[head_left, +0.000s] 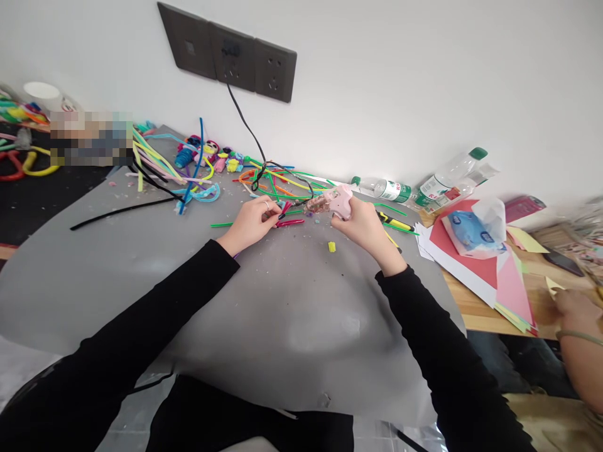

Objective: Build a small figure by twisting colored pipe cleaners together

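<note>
My left hand [252, 223] pinches a small pink-red pipe cleaner piece [286, 208] between thumb and fingertips. In my right hand [365, 227] is a pink hot glue gun [340, 201], its nozzle end pointing left toward that piece. Whether the nozzle touches it, I cannot tell. A shiny red stick-like thing [291, 223] lies just by my left fingertips, and a green pipe cleaner [221, 225] shows past that hand. Below the glue gun, a small yellow scrap [332, 247] rests on the grey mat [282, 307].
Loose pipe cleaners [188, 188] and small figures [210, 150] line the wall. A black cord [245, 119] hangs from the socket [234, 53]. Behind my right hand are a yellow-black cutter [393, 221] and plastic bottles [389, 189]. Tissues [473, 232] sit on paper; another person's hand [577, 307] is far right.
</note>
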The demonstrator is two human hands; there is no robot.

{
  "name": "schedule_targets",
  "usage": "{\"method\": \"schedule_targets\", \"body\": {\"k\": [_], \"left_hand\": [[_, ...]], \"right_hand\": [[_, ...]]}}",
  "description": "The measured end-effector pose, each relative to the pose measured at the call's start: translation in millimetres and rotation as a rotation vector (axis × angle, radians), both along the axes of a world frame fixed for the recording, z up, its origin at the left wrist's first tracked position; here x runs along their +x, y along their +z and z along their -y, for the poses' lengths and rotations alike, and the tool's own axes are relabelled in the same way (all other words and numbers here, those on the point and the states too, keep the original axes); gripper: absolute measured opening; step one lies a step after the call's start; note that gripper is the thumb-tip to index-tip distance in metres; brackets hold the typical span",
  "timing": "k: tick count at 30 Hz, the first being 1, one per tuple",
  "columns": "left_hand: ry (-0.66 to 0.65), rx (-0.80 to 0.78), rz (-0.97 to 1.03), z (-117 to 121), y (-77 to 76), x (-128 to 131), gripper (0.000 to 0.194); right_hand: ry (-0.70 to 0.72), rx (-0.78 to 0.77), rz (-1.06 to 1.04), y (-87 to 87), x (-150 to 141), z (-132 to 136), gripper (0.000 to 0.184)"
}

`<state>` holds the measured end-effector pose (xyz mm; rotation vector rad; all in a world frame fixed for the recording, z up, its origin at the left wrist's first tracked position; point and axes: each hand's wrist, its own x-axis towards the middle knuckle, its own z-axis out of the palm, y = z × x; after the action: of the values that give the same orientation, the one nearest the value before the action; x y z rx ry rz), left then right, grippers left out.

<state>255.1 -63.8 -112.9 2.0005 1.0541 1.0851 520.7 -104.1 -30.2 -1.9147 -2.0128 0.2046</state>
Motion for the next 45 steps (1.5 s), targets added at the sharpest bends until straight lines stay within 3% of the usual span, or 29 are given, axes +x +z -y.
{"method": "schedule_targets", "body": {"k": [6,22,45], "left_hand": [[0.001,0.003,-0.019,-1,0.2,0,0.018],[0.012,0.018,-0.021,0,2.0,1,0.014],[0.024,0.02,-0.056,1,2.1,0,0.015]], "right_hand": [[0.045,0.017,-0.051,8.7,-9,-1,0.017],[0.104,-0.015,0.085,-21.2,-26,-4,0.017],[0.07,-0.103,0.197,-20.9,-28,1,0.022]]}}
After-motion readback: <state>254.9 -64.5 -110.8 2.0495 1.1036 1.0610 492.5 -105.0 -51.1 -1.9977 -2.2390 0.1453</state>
